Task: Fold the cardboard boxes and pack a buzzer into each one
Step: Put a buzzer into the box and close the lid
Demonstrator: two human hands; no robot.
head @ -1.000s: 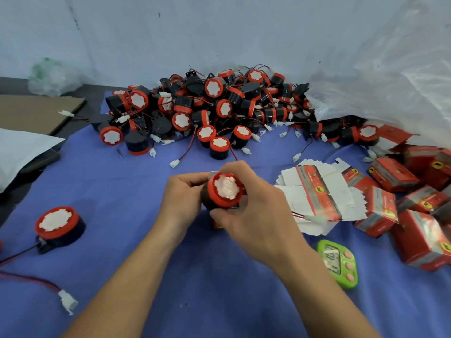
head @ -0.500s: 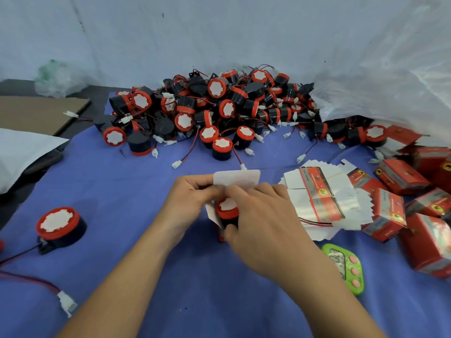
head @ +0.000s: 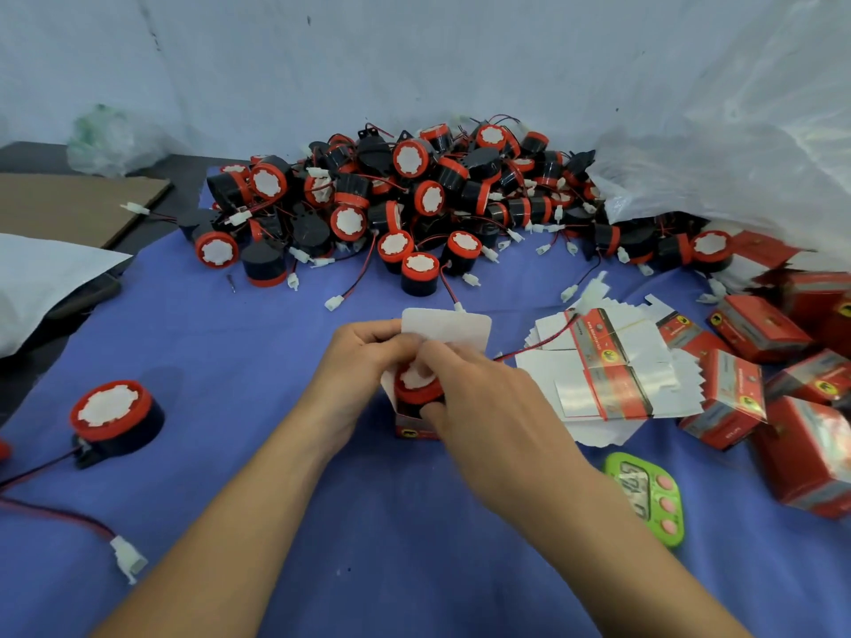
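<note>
At the centre of the head view, on the blue cloth [head: 221,361], a small red box [head: 411,429] is held upright with its white top flap [head: 445,325] raised open. The box is gripped at its left side and upper rim by the left hand [head: 364,361], whose fingers are curled and closed on the cardboard. A buzzer [head: 414,386], red-rimmed with a white face, is seated partway in the box mouth, its top projecting above the rim. The buzzer is pinched by the right hand [head: 488,402]: the fingers are bent over its far edge and the thumb is pressed against its near side.

Behind the hands, a heap of buzzers [head: 414,200] is piled against the wall. To the right, a stack of flat boxes [head: 608,375] is laid, with folded boxes [head: 755,329] beyond it and a green timer [head: 649,497] beside the right forearm. A lone buzzer [head: 113,416] is set on the cloth at the left, well apart from the hands.
</note>
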